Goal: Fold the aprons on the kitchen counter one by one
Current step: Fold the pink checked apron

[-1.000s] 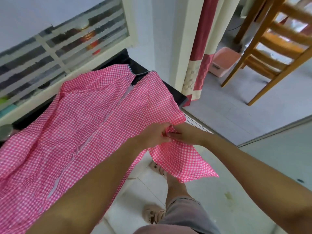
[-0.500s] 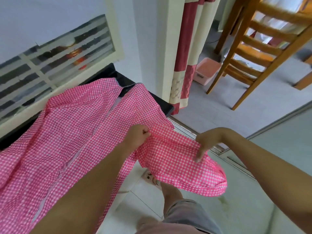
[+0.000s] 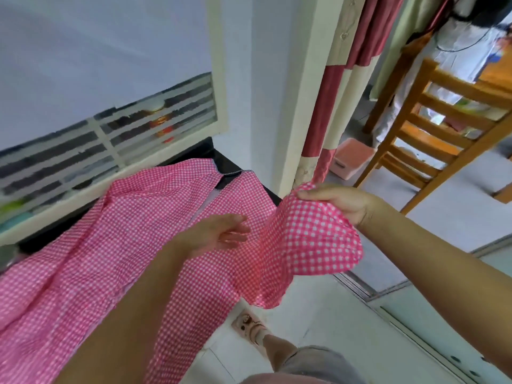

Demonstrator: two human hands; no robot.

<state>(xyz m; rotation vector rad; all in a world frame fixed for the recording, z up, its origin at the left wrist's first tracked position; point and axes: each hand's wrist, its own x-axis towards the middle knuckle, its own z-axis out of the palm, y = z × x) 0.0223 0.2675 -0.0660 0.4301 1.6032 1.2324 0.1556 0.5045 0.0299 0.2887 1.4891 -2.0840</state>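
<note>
A pink-and-white checked apron (image 3: pixel 116 245) lies spread over the black kitchen counter (image 3: pixel 221 162), its near edge hanging off the front. My right hand (image 3: pixel 336 202) grips a sleeve-like end of the apron and holds it lifted to the right, above the floor. My left hand (image 3: pixel 219 232) hovers over the apron's middle with fingers straight and spread, holding nothing.
A barred window (image 3: pixel 110 145) runs behind the counter. A white wall corner (image 3: pixel 299 106) and a red-and-cream curtain (image 3: pixel 332 106) stand to the right. Beyond are a pink bin (image 3: pixel 350 159) and a wooden chair (image 3: pixel 432 128). My sandalled foot (image 3: pixel 249 325) stands on the tiled floor.
My hands were together pinching the cloth, then parted. My right hand has lifted its end up and to the right; my left hand has let go and opened.
</note>
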